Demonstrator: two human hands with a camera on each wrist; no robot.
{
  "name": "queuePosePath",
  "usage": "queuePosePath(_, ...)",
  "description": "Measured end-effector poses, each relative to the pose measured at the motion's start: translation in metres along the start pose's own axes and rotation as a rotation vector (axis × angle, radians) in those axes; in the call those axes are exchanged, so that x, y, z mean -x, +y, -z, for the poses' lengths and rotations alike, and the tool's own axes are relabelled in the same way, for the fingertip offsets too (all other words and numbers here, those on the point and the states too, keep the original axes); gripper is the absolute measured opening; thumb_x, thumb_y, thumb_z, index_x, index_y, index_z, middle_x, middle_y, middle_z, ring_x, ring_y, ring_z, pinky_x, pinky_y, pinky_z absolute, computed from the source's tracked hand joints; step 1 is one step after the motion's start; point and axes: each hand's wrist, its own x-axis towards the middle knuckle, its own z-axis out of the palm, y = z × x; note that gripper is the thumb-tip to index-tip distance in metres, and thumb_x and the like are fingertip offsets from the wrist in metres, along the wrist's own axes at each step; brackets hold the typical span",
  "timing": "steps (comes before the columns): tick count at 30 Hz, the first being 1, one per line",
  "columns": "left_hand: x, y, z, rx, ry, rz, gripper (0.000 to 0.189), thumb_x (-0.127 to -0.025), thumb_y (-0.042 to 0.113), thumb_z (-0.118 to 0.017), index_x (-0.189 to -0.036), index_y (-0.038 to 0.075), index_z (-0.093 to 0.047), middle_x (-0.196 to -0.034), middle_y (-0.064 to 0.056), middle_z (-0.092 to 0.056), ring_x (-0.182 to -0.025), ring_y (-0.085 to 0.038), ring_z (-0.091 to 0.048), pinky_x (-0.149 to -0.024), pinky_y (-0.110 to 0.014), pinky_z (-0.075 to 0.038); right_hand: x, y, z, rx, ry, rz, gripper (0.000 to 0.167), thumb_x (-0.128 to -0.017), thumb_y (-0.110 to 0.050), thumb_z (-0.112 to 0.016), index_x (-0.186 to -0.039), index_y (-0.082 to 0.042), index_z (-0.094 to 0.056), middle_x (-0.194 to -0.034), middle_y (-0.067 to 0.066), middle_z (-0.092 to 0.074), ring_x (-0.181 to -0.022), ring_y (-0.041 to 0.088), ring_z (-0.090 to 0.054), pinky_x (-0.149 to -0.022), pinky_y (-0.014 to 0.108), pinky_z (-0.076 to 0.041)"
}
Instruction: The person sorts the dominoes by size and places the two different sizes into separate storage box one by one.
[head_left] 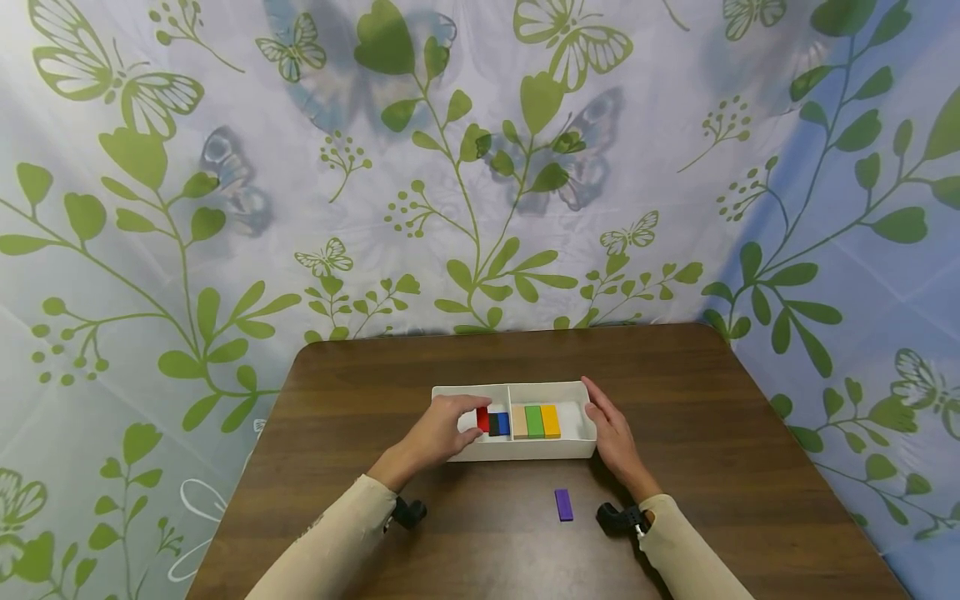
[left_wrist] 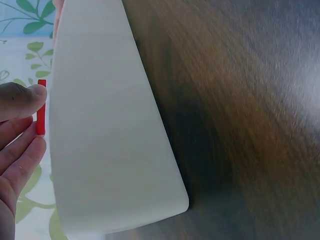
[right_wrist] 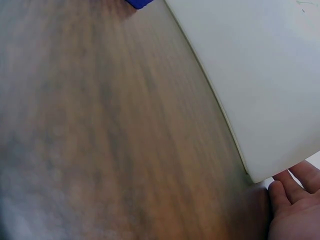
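Observation:
A white two-compartment box sits on the table. My left hand reaches over its left compartment and pinches a red block between thumb and fingertips; the left wrist view shows this thin red block upright by the box rim. Beside it in that compartment are a black block and a blue block. The right compartment holds a tan block, a green block and a yellow block in a row. My right hand rests against the box's right end, fingers extended along it.
A purple block lies on the brown wooden table, in front of the box and between my forearms. Black wrist cameras stick out under both wrists. A patterned curtain hangs behind the table's far edge.

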Motion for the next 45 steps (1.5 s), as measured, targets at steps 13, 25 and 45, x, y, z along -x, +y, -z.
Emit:
queuePosePath(13, -0.015, -0.017, -0.002, -0.056, -0.135, 0.032, 0.049, -0.096, 0.008, -0.083, -0.143, 0.001, -0.071, -0.140, -0.012, -0.076, -0.128, -0.029, -0.074, -0.112, -0.049, -0.058, -0.001, 0.002, 0.000, 0.007, 0.007, 0.011, 0.053, -0.120, -0.028, -0.040, -0.173, -0.026, -0.035, -0.182, 0.006, -0.029, -0.169, 0.037, -0.024, -0.135, 0.065, -0.017)
queuePosePath(25, -0.025, -0.027, -0.008, -0.041, -0.214, 0.011, 0.043, -0.095, 0.006, -0.083, -0.136, -0.001, -0.074, -0.128, -0.014, -0.080, -0.110, -0.028, -0.075, -0.104, -0.048, -0.063, -0.002, 0.004, 0.001, 0.024, 0.005, 0.015, 0.053, -0.120, -0.030, -0.040, -0.173, -0.026, -0.035, -0.182, 0.008, -0.029, -0.169, 0.038, -0.024, -0.135, 0.065, -0.016)
queuePosePath(45, -0.039, -0.038, -0.023, -0.074, -0.302, 0.016, 0.040, -0.089, 0.002, -0.084, -0.128, 0.001, -0.079, -0.122, -0.011, -0.082, -0.103, -0.024, -0.074, -0.101, -0.042, -0.063, -0.001, 0.004, 0.001, 0.008, 0.010, 0.021, 0.053, -0.120, -0.029, -0.040, -0.173, -0.024, -0.036, -0.181, 0.009, -0.030, -0.168, 0.038, -0.025, -0.135, 0.065, -0.017)
